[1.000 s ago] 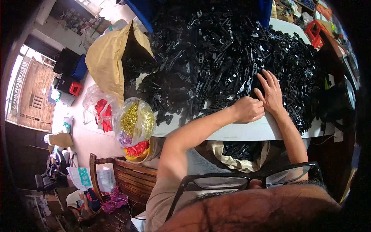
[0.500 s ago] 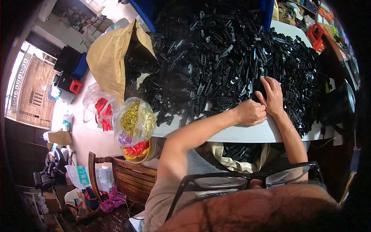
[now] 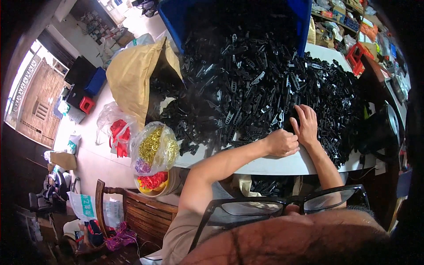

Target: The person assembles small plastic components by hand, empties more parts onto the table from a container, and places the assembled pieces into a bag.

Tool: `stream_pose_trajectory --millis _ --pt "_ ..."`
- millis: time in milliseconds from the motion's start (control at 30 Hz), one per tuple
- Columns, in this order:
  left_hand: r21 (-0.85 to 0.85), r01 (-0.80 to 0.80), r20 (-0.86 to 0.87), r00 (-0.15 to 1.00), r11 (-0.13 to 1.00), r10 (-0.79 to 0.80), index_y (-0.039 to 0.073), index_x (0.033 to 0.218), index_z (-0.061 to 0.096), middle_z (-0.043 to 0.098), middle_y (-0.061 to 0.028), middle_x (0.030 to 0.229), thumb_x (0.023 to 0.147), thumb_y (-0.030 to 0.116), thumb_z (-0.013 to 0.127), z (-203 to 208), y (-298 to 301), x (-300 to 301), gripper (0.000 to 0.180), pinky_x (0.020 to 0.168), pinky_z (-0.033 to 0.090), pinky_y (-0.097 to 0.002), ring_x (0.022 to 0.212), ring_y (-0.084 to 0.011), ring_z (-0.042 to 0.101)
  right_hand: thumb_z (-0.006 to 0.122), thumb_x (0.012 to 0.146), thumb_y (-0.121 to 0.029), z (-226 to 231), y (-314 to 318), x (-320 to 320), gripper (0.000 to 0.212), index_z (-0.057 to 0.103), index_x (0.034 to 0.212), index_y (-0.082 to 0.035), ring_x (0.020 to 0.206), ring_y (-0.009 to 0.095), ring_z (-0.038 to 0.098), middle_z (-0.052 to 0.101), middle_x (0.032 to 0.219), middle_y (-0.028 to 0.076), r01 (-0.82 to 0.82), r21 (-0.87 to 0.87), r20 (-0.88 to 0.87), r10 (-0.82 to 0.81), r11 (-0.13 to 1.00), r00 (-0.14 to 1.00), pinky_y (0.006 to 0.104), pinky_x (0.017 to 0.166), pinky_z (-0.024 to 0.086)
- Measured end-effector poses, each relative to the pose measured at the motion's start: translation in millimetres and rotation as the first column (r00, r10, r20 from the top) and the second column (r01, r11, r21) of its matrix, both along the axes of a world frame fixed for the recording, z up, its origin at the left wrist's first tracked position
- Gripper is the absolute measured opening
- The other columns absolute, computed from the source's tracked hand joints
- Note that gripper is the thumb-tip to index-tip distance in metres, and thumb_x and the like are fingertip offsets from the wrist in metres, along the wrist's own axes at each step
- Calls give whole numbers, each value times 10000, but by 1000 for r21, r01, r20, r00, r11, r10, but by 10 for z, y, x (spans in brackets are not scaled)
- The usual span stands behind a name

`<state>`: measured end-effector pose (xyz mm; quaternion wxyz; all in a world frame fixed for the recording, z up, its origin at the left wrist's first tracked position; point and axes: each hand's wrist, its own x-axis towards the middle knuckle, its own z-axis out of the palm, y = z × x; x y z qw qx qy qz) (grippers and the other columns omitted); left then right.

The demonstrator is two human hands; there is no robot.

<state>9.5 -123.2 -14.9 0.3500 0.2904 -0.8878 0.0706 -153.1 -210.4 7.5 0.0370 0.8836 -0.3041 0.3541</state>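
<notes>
A wide heap of black plastic parts, many of them long hair-clip-like pieces with slotted frames, covers most of the white table. At the heap's near edge my left hand is closed, its fingers curled in; whatever it may hold is hidden. Just to its right my right hand rests over the black parts. The fingers of that hand reach forward and the thumb stands apart from them, with nothing clearly held. Both hands are side by side, low over the table.
A blue bin borders the heap's far side. A brown paper sack lies at the left. Beside it hang clear bags with golden pieces and red ribbon-like material. A wooden chair stands at lower left.
The whole view has shifted, so the table appears lower. My right thumb and fingers have spread a little and drawn slightly away from my left hand, which stays closed.
</notes>
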Motion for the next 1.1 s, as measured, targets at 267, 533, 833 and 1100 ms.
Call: stream_pose_trajectory --millis 267,533,833,1100 --pt "-68 12 6 1000 998 -12 110 704 629 615 -57 723 914 279 757 78 22 -64 299 575 546 -390 627 -235 653 751 930 -205 309 63 -199 470 644 1345 -13 1266 392 587 626 1334 181 -8 -138 40 14 990 999 508 1110 469" --pt "-49 -22 66 998 999 25 105 745 627 594 -37 727 927 204 757 131 77 56 245 571 541 -361 652 -217 658 682 1017 -148 295 674 -1114 370 651 1361 -17 1244 389 609 647 1328 191 430 78 325 -430 900 842 473 1052 495" --pt "-106 10 136 991 994 5 80 756 644 589 -43 731 923 178 760 235 234 -4 225 566 525 -354 636 -211 632 693 994 -461 -293 960 -1256 782 438 1586 -17 1559 478 312 383 1662 230 601 219 -38 -609 768 792 615 1276 246" --pt "51 -124 104 988 991 118 104 783 651 586 -34 742 939 187 747 301 955 -72 200 577 537 -369 644 -223 649 723 959 -436 -167 687 -965 837 398 1623 -44 1599 499 220 321 1704 225 549 260 -133 -534 794 835 570 1317 226"
